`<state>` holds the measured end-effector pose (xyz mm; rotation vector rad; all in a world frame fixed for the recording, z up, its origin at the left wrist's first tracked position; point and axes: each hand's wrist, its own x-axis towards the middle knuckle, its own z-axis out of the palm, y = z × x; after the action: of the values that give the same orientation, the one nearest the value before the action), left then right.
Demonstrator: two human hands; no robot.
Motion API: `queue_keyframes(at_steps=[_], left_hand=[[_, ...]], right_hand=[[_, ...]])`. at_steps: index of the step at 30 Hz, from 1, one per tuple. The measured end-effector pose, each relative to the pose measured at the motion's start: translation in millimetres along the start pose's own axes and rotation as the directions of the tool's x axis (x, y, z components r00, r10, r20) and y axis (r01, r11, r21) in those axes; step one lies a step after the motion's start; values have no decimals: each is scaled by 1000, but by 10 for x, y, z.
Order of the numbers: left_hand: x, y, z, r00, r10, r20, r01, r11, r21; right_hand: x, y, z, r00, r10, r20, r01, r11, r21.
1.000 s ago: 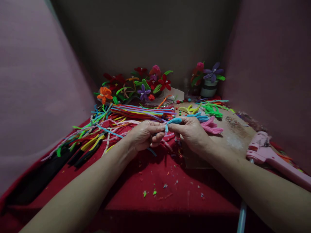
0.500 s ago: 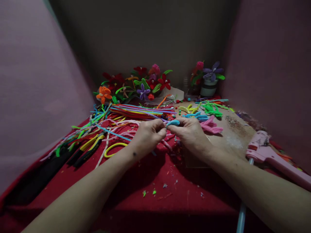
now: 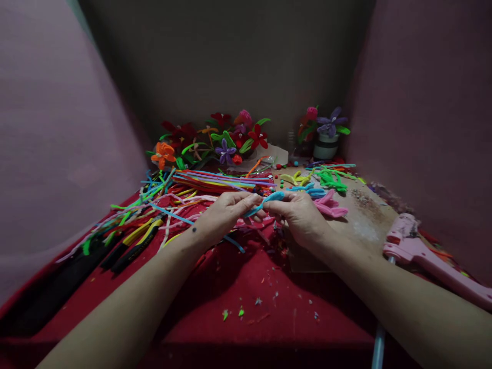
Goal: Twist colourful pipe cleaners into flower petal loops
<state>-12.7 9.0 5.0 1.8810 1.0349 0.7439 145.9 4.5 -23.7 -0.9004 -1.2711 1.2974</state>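
A light-blue bent pipe cleaner [image 3: 273, 197] is stretched between my two hands above the red cloth, twisted or narrow at its middle. My left hand [image 3: 230, 209] has its thumb and fingers closed on the left end, the thumb lying along it. My right hand [image 3: 303, 211] pinches the right part between thumb and forefinger. Just beyond my right hand are blue pipe cleaner pieces [image 3: 309, 191] and pink looped pieces [image 3: 331, 205]. Past my left hand lies a bundle of straight pipe cleaners [image 3: 219, 180] in several colours.
A pink glue gun [image 3: 413, 243] rests at the right by a cardboard sheet [image 3: 353, 225]. Yellow-and-black handled pliers [image 3: 140, 246] lie at the left. Pipe cleaner flowers [image 3: 226, 148] and a small flowerpot [image 3: 326, 147] stand at the back. Scraps dot the red cloth [image 3: 215, 292].
My left hand has moved slightly left and turned, its fingers reaching under the blue pipe cleaner. More of the blue piece shows, now extending between both hands. The view has shifted slightly.
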Motion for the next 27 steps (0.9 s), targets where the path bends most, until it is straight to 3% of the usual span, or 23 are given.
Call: queue_keyframes(at_steps=[2, 4, 7, 10, 12, 18, 27], left_hand=[[-4, -5, -42, 988, -66, 136, 84, 988, -133], [-13, -9, -37, 974, -114, 196, 145, 978, -152], [-23, -1, 48, 989, -131, 74, 130, 991, 7], [-30, 0, 150, 995, -18, -94, 42, 964, 262], [-35, -9, 182, 995, -7, -100, 36, 954, 297], [-50, 15, 154, 984, -178, 11, 177, 981, 79], [-35, 54, 180, 977, -213, 18, 213, 975, -59]], right_hand=[[-15, -17, 13, 1000, -9, 8, 10, 999, -43], [-21, -11, 17, 1000, -17, -9, 16, 997, -75], [-4, 23, 0, 999, -28, -34, 26, 996, -80], [25, 51, -24, 999, -33, -16, 32, 998, -59], [39, 55, -34, 999, -45, 19, 46, 997, -68], [48, 77, -45, 999, -38, 33, 40, 998, -55], [63, 99, -48, 998, -33, -58, 37, 997, 72]])
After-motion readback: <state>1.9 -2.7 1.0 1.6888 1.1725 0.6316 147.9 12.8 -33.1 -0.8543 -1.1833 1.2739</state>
